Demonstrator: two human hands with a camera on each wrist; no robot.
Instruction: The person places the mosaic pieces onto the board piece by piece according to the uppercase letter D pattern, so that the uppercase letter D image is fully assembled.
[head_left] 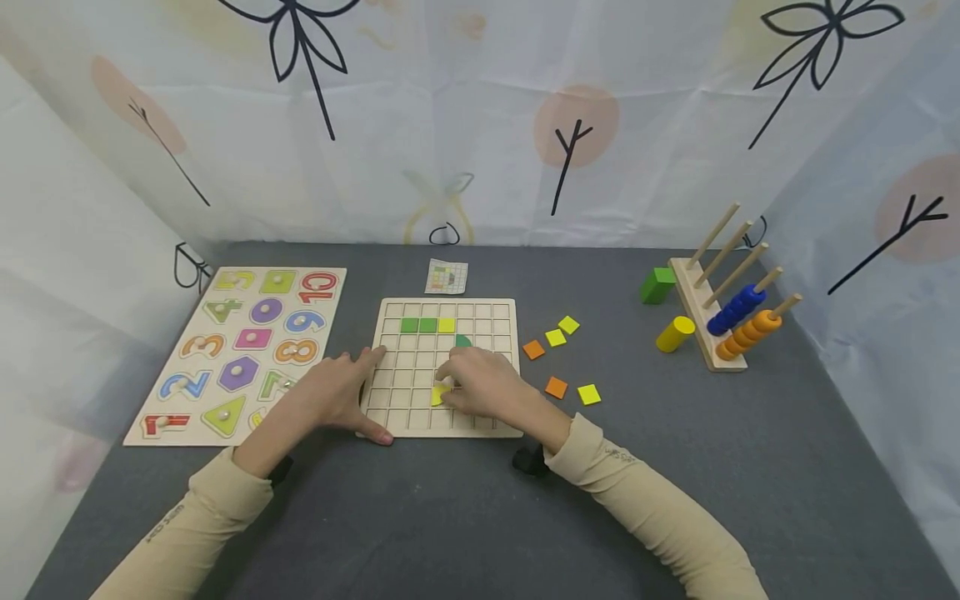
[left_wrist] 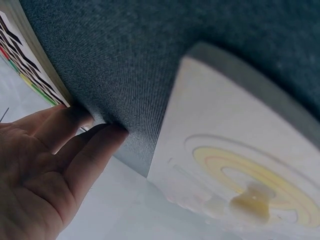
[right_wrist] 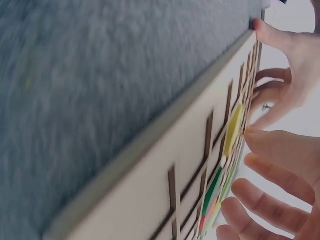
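A wooden grid board lies between my hands, with two green tiles and a yellow one in an upper row. My left hand is spread along the board's left side, thumb at the near corner. My right hand is over the board, its thumb and forefinger at a yellow square tile. That yellow tile lies on the grid beside the thumb tip in the right wrist view. A darker green tile is partly hidden by the right hand.
Loose yellow tiles and orange tiles lie right of the board. A small pattern card is behind it. A number puzzle lies left. At right are a peg stacker, a green block and a yellow cylinder.
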